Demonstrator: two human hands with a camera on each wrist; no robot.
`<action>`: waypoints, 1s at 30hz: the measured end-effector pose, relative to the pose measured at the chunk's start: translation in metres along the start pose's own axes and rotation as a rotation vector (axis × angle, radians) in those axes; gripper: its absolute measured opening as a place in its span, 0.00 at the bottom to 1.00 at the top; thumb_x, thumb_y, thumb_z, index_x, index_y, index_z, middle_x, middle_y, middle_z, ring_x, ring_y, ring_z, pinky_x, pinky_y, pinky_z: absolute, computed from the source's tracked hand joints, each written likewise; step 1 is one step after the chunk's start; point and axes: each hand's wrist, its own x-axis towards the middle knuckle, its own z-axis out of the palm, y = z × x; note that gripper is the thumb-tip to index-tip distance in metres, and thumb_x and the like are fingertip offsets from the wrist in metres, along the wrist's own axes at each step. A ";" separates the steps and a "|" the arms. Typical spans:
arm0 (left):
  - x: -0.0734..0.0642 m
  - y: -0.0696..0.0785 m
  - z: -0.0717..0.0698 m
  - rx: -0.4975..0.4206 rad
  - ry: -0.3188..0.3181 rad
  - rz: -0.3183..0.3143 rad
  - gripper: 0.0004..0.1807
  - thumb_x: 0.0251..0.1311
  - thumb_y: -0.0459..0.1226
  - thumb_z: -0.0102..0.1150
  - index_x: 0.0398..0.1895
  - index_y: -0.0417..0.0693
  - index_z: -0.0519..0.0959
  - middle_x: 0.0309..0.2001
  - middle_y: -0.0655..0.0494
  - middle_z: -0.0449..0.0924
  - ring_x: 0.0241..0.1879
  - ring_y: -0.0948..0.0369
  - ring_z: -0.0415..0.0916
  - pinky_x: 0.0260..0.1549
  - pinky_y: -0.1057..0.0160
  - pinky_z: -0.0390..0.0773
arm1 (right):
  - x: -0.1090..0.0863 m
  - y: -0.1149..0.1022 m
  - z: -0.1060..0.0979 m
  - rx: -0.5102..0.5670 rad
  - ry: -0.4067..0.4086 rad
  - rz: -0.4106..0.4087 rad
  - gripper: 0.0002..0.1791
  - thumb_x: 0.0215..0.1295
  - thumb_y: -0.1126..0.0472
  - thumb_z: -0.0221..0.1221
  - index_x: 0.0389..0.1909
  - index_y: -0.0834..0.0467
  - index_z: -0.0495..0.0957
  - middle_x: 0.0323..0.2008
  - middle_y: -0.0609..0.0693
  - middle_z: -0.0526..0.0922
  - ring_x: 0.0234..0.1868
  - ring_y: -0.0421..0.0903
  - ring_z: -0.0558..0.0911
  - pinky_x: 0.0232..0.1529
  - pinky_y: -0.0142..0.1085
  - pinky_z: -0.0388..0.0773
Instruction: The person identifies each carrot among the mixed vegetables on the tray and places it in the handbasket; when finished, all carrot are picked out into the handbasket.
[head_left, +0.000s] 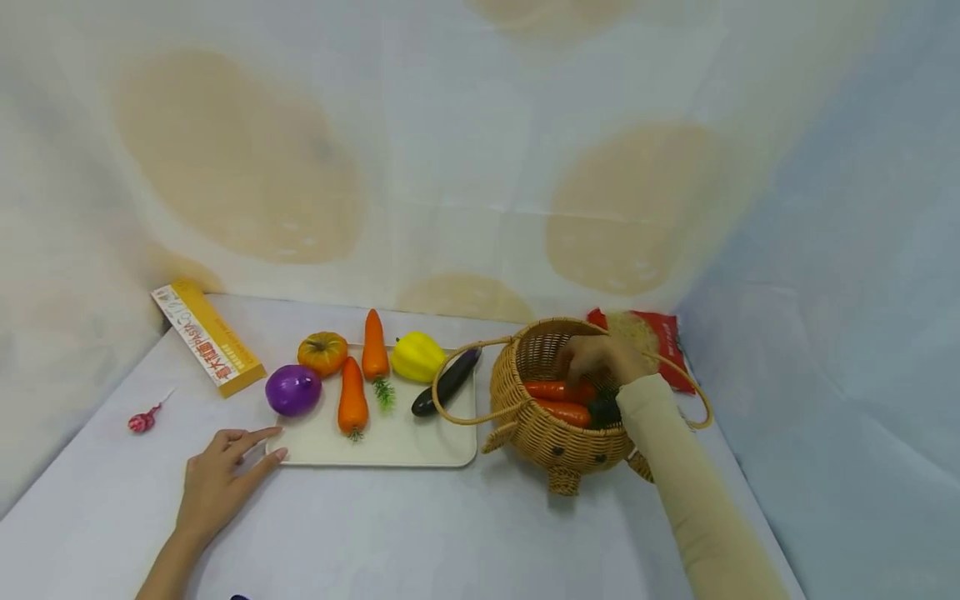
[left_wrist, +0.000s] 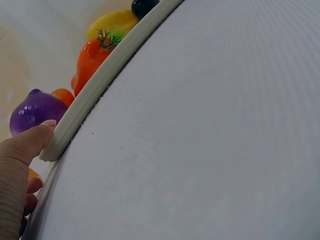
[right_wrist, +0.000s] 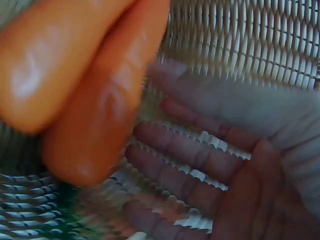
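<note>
My left hand (head_left: 219, 481) rests at the near left corner of a cream tray (head_left: 420, 450); its thumb and index finger touch the rim. On the tray lie two carrots (head_left: 352, 398) (head_left: 374, 346), a yellow vegetable (head_left: 417, 357) and a dark eggplant (head_left: 447, 382). A purple round vegetable (head_left: 293, 390) and a small pumpkin (head_left: 322, 353) sit along its left side. My right hand (right_wrist: 200, 170) reaches inside a wicker basket (head_left: 540, 446), fingers extended beside two orange carrots (right_wrist: 100, 115), nothing visibly gripped. A dark green item (head_left: 604, 408) lies there too, its kind unclear.
A yellow pasta box (head_left: 210, 337) lies at the back left. Near the left edge is a small pinkish-red bulb with a thin stem (head_left: 142, 420). A red packet (head_left: 663, 342) lies behind the basket. The basket's loop handles (head_left: 438, 392) stick out, one over the tray.
</note>
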 end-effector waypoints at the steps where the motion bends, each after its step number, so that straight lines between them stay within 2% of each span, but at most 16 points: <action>1: 0.000 0.000 0.001 0.002 -0.005 -0.002 0.24 0.61 0.56 0.63 0.57 0.56 0.82 0.46 0.43 0.76 0.39 0.54 0.68 0.39 0.46 0.58 | -0.004 -0.003 -0.002 -0.001 0.019 -0.018 0.24 0.56 0.62 0.68 0.55 0.62 0.79 0.57 0.58 0.77 0.56 0.55 0.75 0.56 0.51 0.76; 6: 0.001 0.002 0.001 0.018 -0.015 -0.006 0.25 0.61 0.57 0.63 0.57 0.56 0.82 0.45 0.44 0.76 0.38 0.54 0.68 0.36 0.49 0.61 | -0.031 -0.030 -0.017 -0.048 0.113 -0.113 0.23 0.61 0.58 0.67 0.54 0.66 0.78 0.54 0.59 0.80 0.53 0.55 0.78 0.53 0.50 0.77; 7: 0.001 0.002 0.000 0.022 -0.009 -0.001 0.24 0.61 0.56 0.64 0.56 0.56 0.82 0.44 0.44 0.77 0.37 0.54 0.68 0.34 0.51 0.61 | -0.037 -0.039 -0.020 -0.059 0.144 -0.129 0.21 0.61 0.57 0.67 0.51 0.66 0.79 0.50 0.58 0.81 0.49 0.53 0.79 0.50 0.48 0.78; 12: 0.003 0.001 0.000 0.019 0.014 0.024 0.23 0.59 0.55 0.66 0.55 0.58 0.83 0.43 0.45 0.77 0.35 0.56 0.67 0.31 0.56 0.61 | -0.064 -0.094 -0.020 -0.009 0.394 -0.172 0.22 0.63 0.53 0.66 0.51 0.66 0.79 0.48 0.60 0.83 0.48 0.56 0.81 0.49 0.49 0.78; 15: 0.003 0.001 0.000 0.010 0.013 0.019 0.23 0.59 0.55 0.66 0.55 0.58 0.83 0.44 0.45 0.77 0.35 0.56 0.67 0.32 0.55 0.61 | -0.069 -0.131 -0.008 0.102 0.546 -0.196 0.27 0.63 0.51 0.66 0.56 0.65 0.77 0.53 0.62 0.82 0.52 0.58 0.82 0.52 0.50 0.78; 18: 0.001 -0.002 -0.003 0.010 0.020 0.012 0.23 0.59 0.55 0.66 0.55 0.58 0.83 0.44 0.45 0.77 0.36 0.55 0.68 0.33 0.54 0.62 | -0.060 -0.168 0.015 0.203 0.669 -0.254 0.27 0.62 0.50 0.67 0.56 0.62 0.77 0.52 0.60 0.83 0.51 0.55 0.83 0.51 0.47 0.79; 21: 0.001 -0.002 -0.003 0.007 0.013 -0.004 0.23 0.59 0.56 0.65 0.56 0.60 0.83 0.45 0.45 0.77 0.37 0.55 0.69 0.35 0.52 0.61 | -0.044 -0.202 0.044 0.260 0.740 -0.309 0.27 0.62 0.51 0.68 0.57 0.61 0.77 0.52 0.57 0.83 0.51 0.53 0.83 0.50 0.45 0.79; 27: 0.001 0.001 -0.001 -0.002 -0.017 -0.035 0.24 0.61 0.58 0.62 0.57 0.60 0.82 0.46 0.46 0.77 0.38 0.55 0.68 0.39 0.49 0.60 | 0.004 -0.252 0.094 0.437 0.779 -0.353 0.25 0.61 0.54 0.68 0.56 0.61 0.77 0.51 0.55 0.83 0.53 0.53 0.81 0.53 0.44 0.77; 30: 0.002 0.002 0.000 -0.010 -0.020 -0.044 0.24 0.61 0.58 0.62 0.57 0.59 0.82 0.45 0.47 0.76 0.38 0.55 0.67 0.41 0.47 0.59 | 0.032 -0.268 0.111 0.531 0.816 -0.317 0.23 0.60 0.55 0.69 0.53 0.61 0.78 0.49 0.55 0.84 0.51 0.51 0.81 0.53 0.41 0.77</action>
